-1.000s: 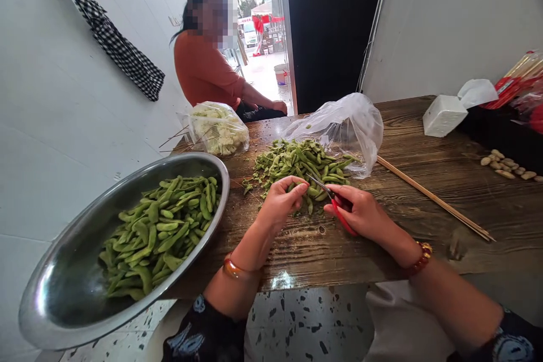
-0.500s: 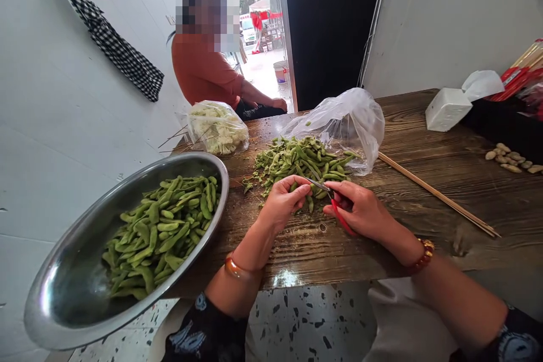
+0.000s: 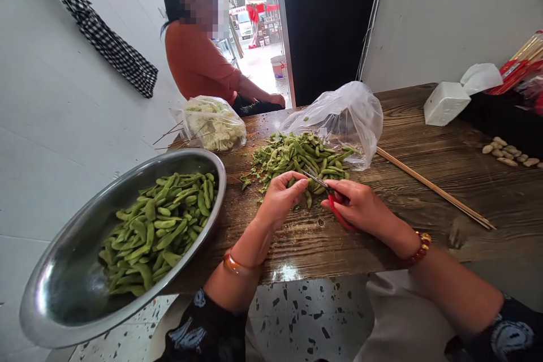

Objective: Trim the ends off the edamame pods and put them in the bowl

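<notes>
My left hand [image 3: 280, 199] is closed in a pinch over the front of the table, with an edamame pod mostly hidden between its fingertips. Red-handled scissors [image 3: 339, 215] are gripped in my right hand [image 3: 367, 206], their blades pointing left toward my left fingertips. Just beyond both hands lies a loose heap of green edamame pods [image 3: 299, 153] with small scraps around it. To the left, a large steel bowl [image 3: 70, 277] stands tilted in view, partly filled with edamame pods [image 3: 159, 232].
A clear plastic bag [image 3: 358, 107] lies behind the heap, and bagged cauliflower [image 3: 216, 124] sits at the back left. Thin wooden skewers [image 3: 432, 186], a tissue pack [image 3: 446, 103] and peanuts [image 3: 504, 153] are on the right. A person in an orange top [image 3: 197, 65] sits beyond the table.
The view has shifted slightly. The scissor blades look a little more apart now, while both hands stay in nearly the same place. The seated person's head has moved slightly.
</notes>
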The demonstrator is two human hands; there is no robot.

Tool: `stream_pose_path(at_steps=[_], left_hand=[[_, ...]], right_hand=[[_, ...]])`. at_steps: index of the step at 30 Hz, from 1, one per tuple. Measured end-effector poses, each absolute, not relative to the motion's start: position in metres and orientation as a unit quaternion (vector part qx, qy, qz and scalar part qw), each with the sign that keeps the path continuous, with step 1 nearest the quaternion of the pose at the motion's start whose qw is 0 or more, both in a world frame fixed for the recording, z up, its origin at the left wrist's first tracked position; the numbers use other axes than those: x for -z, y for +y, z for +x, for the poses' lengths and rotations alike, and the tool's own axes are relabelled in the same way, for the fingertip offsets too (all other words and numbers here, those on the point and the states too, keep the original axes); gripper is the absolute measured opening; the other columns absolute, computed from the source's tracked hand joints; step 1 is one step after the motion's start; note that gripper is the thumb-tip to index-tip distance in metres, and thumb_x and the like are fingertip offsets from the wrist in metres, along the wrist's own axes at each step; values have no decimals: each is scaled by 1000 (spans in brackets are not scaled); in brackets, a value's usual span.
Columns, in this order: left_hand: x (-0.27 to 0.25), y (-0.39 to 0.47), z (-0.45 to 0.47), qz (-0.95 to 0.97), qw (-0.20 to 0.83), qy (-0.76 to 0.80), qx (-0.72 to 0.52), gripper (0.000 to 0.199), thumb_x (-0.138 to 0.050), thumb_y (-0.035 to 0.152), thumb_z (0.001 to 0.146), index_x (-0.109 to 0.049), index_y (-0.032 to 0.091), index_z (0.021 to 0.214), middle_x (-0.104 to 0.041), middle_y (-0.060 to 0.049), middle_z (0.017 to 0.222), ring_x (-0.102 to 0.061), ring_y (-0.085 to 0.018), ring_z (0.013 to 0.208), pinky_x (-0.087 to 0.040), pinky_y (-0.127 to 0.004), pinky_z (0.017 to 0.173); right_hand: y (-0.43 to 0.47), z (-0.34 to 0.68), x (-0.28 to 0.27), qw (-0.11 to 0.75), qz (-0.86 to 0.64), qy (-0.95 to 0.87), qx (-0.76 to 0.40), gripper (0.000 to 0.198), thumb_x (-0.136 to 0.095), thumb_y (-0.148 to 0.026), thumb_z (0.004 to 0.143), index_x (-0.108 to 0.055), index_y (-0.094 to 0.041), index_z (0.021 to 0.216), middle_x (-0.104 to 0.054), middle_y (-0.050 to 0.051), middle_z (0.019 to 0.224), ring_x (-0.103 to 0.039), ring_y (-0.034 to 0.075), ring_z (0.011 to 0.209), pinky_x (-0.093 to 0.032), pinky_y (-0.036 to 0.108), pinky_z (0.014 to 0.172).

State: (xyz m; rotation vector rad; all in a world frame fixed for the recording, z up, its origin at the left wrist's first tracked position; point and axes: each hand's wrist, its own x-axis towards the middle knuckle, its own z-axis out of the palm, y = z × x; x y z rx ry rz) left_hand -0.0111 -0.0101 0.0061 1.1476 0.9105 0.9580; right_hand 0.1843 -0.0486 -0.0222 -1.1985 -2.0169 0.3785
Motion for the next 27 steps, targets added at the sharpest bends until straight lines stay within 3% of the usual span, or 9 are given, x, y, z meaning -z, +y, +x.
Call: stream_pose_path(at_steps=[13,17,20,22,25,27], left_hand=[[-5,-6,-12,452,649,405,-459,34,-77,37,65,-54,15,78,-39,8,53,-30,-1,42,-18,-15,37],[-8,-5,-14,461,613,429,-477,33,-68,42,73,-48,16,74,-52,4,67,-44,-3,46,-35,-15,40],[-9,-6,-15,480,632,413,-447,32,-63,43,78,-46,16,75,-56,2,72,-56,-8,56,-51,-24,55],[-9,-7,-16,502,639,400,-423,29,-59,42,81,-45,17,76,-55,2,71,-60,-11,60,-53,-28,61],[-6,-5,-16,578,583,410,-398,22,-54,38,85,-52,16,82,-51,4,63,-54,-9,52,-48,-25,56],[-3,-3,-17,662,476,441,-374,18,-55,33,84,-59,16,87,-50,4,60,-49,-9,51,-44,-22,56]], right_hand=[[-49,182,25,362,-463,-795,-151,36,-60,-36,86,-62,-19,118,-70,9,99,-65,20,83,-53,33,75],[-46,186,25,384,-493,-767,-145,39,-60,-41,85,-62,-18,117,-69,8,92,-63,19,74,-53,32,70],[-43,190,27,398,-497,-758,-139,41,-60,-42,86,-62,-17,117,-68,7,87,-61,18,70,-52,32,68],[-42,192,28,403,-495,-757,-138,41,-60,-43,85,-62,-17,117,-68,6,84,-60,17,68,-52,31,66],[-42,192,29,403,-497,-756,-137,41,-60,-44,85,-63,-19,116,-67,5,82,-59,17,67,-51,31,64],[-43,192,28,403,-499,-755,-137,41,-60,-45,85,-63,-19,116,-67,5,83,-59,17,67,-51,31,65]])
